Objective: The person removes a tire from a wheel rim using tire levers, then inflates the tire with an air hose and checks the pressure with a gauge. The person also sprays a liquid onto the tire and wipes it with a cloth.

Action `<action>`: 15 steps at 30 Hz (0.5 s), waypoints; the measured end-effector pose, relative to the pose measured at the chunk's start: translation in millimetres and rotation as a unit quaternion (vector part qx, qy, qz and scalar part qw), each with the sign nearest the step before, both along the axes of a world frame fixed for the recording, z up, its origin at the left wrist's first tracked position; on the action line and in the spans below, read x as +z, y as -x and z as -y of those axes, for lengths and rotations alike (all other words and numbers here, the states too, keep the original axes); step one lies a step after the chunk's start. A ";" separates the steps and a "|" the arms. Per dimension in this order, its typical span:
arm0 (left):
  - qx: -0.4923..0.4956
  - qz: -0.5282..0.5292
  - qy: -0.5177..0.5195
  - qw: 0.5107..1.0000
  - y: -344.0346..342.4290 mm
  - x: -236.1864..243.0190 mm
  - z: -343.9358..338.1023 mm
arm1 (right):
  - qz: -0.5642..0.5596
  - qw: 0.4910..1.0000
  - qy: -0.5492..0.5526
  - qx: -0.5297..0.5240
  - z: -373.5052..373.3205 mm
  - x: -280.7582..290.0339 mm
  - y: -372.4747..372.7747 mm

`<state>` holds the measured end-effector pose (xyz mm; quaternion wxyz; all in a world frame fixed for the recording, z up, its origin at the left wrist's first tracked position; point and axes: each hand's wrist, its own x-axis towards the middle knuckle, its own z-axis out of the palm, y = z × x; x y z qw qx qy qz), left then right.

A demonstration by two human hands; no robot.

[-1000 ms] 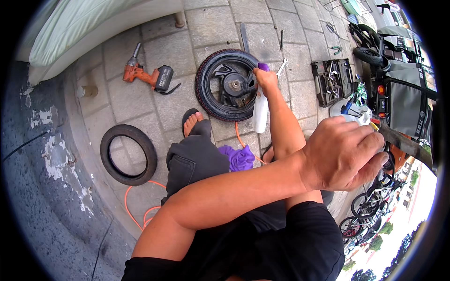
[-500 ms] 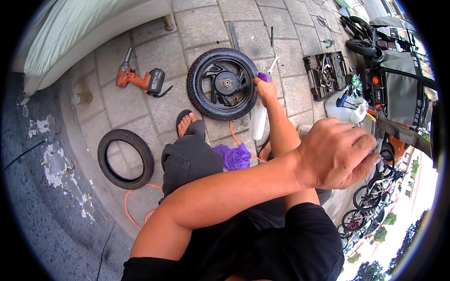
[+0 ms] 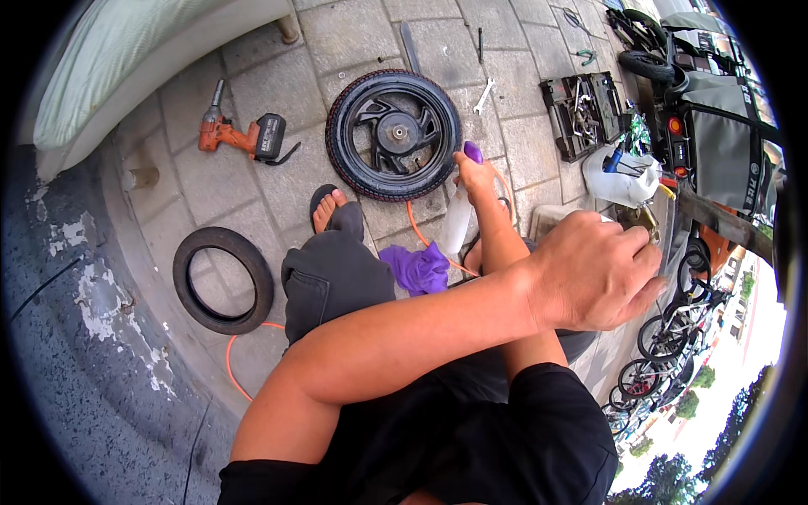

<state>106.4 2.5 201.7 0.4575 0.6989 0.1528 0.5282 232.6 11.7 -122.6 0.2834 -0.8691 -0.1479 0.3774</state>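
Observation:
My right hand [image 3: 477, 180] is closed around the neck of a translucent white spray bottle [image 3: 455, 222] with a purple head, just right of a black spoked wheel [image 3: 358, 162] fitted with a tyre. The wheel lies flat on the paving. My left arm crosses over my right arm, and my left hand [image 3: 589, 273] is raised at the right with its fingers curled closed. Whatever its fingertips may hold is hidden. A purple cloth [image 3: 417, 269] lies between my legs, below the bottle. Left of my leg, a loose black tyre [image 3: 265, 290] rests on the ground.
An orange-red cordless impact wrench [image 3: 231, 136] lies left of the wheel. Beyond the wheel are a flat metal bar [image 3: 409, 48] and a spanner [image 3: 484, 96]. An open toolbox [image 3: 581, 118] and a white container [image 3: 621, 178] stand at the right. An orange hose [image 3: 231, 366] runs along the ground.
The view has shifted slightly, moving the ground things up and left. My right hand and the bottle have come a little nearer to me. My left hand has moved slightly left, still closed.

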 end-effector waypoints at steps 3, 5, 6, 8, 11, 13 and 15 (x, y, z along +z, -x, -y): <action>-0.006 -0.013 -0.008 1.000 -4.8 -6.2 4.8 | 0.001 0.999 -0.005 -0.033 16.5 -11.8 3.1; 0.003 -0.010 -0.013 1.000 -7.9 -8.1 6.2 | -0.012 0.998 -0.044 -0.045 27.1 -11.0 8.5; 0.003 -0.011 -0.015 1.000 -8.9 -9.0 6.9 | -0.013 0.998 -0.045 -0.041 29.5 -10.7 9.7; 0.001 -0.014 -0.017 1.000 -10.0 -9.3 7.4 | -0.013 0.998 -0.045 -0.035 34.0 -8.7 12.2; -0.004 -0.024 -0.021 0.999 -10.7 -10.3 8.0 | -0.010 0.999 0.028 -0.039 41.3 -11.0 15.0; -0.008 -0.027 -0.020 0.999 -10.9 -12.0 9.1 | -0.023 0.998 0.014 -0.054 52.6 -14.6 21.8; -0.009 -0.029 -0.018 0.999 -11.7 -13.2 11.1 | -0.027 0.997 -0.020 -0.066 64.8 -19.2 31.9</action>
